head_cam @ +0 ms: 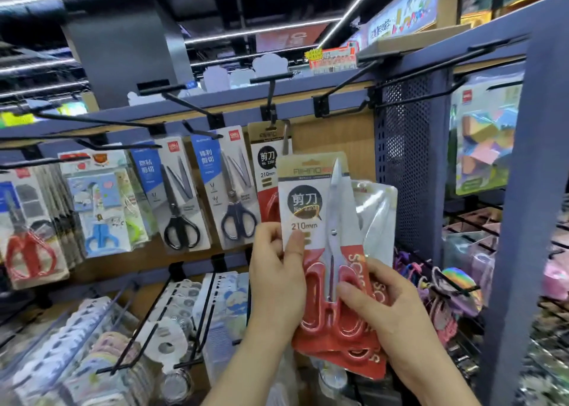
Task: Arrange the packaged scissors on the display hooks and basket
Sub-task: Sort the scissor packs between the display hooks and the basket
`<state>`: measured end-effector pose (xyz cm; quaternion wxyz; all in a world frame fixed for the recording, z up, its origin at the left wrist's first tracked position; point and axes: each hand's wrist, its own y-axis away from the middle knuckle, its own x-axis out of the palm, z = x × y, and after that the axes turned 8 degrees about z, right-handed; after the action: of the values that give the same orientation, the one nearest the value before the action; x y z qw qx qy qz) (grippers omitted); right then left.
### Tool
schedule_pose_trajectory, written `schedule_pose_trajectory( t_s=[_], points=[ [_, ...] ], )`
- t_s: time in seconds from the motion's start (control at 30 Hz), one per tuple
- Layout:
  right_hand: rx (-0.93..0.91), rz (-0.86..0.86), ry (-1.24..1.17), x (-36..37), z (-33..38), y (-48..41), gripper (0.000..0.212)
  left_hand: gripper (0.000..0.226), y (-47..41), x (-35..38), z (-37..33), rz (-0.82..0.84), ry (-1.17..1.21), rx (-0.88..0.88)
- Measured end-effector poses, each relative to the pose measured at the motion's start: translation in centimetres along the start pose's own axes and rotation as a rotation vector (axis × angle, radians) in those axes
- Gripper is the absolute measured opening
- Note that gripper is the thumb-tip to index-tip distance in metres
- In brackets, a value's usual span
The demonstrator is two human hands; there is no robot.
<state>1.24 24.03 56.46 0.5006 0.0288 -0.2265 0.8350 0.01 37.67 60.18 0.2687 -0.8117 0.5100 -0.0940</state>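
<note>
I hold a fanned stack of red-handled packaged scissors (332,221) in front of the display. My left hand (277,276) pinches the front pack at its left edge, thumb on the white card. My right hand (388,310) grips the stack from the lower right, thumb across the red handles. One matching red pack (264,171) hangs on a black hook (271,97) just behind and above the stack. To its left hang a blue-handled scissors pack (231,190) and a black-handled scissors pack (175,196). An empty black hook (348,82) juts out above right.
Further left hang a children's blue scissors pack (101,211) and red scissors packs (27,230). Lower hooks carry tape rolls and sticker packs (166,338). A perforated blue panel (409,165) and a blue post (520,221) stand at right, with colourful goods (483,140) beyond.
</note>
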Motion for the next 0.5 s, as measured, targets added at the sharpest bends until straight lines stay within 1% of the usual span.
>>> schedule_pose_trajectory(
  t_s=[0.07,0.1,0.2,0.23,0.27,0.3,0.4,0.5],
  points=[
    [-0.016,0.029,0.069,-0.3,0.3,0.1,0.045,0.005,0.6,-0.4,-0.6,0.002,0.085,-0.018],
    [-0.028,0.037,0.096,-0.3,0.5,0.2,0.044,0.007,0.6,-0.7,-1.3,0.013,0.161,-0.021],
    [-0.052,0.068,0.194,-0.4,1.2,0.2,0.031,0.035,-2.0,-2.4,-4.4,0.068,0.402,0.036],
    [-0.057,0.083,0.228,-0.3,1.5,0.1,0.027,0.040,-3.4,-3.0,-5.6,0.072,0.451,0.053],
    [-0.071,0.092,0.248,-0.1,1.8,0.1,0.027,0.039,-4.6,-3.5,-6.9,0.074,0.467,0.050],
    [-0.092,0.097,0.255,0.1,2.1,-0.1,0.028,0.032,-5.8,-3.8,-8.0,0.075,0.444,0.036],
    [-0.159,0.101,0.245,1.1,2.6,-0.7,0.030,0.005,-7.9,-3.9,-10.0,0.058,0.312,0.040],
    [-0.173,0.097,0.195,1.9,2.8,-1.4,0.023,0.004,-9.1,-3.8,-10.5,0.009,0.230,0.130]
  ],
)
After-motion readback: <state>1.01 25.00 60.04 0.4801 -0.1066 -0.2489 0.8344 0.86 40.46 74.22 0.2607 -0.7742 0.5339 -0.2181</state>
